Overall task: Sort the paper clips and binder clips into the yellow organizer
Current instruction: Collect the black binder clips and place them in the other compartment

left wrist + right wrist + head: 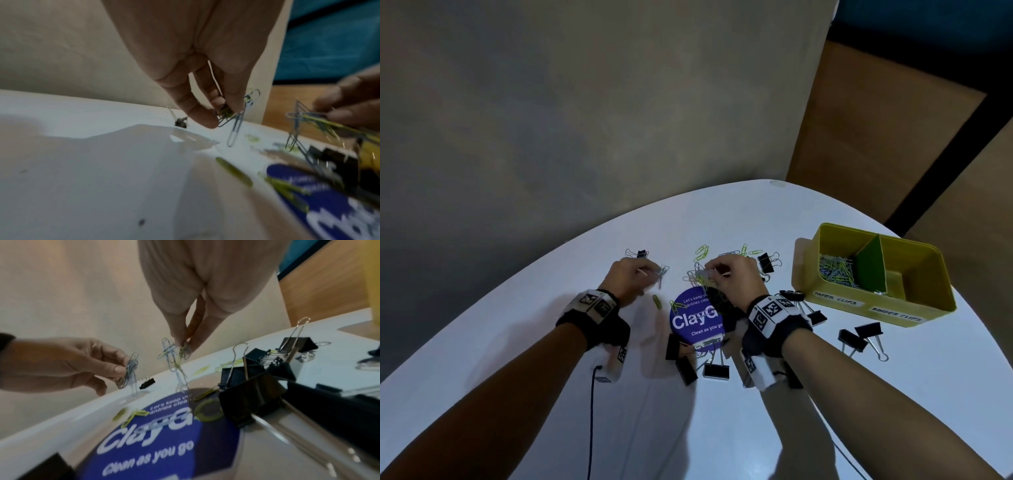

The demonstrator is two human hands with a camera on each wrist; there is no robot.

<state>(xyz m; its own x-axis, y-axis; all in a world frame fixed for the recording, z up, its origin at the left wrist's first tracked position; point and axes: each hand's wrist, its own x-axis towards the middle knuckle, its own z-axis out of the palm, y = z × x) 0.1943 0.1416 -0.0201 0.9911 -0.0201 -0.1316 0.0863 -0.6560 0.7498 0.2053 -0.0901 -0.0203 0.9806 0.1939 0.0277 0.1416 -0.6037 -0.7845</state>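
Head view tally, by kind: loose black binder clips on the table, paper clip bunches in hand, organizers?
Black binder clips on the table: 9 in plain view; the right wrist may hide more
Paper clip bunches held: 2, one in the left hand grip, one in the right hand grip
Yellow organizer: 1
Total: 12

Head view looks down over the table (pixel 722 219); both low wrist views face forward, sharing its blue sticker (pixel 156 443).
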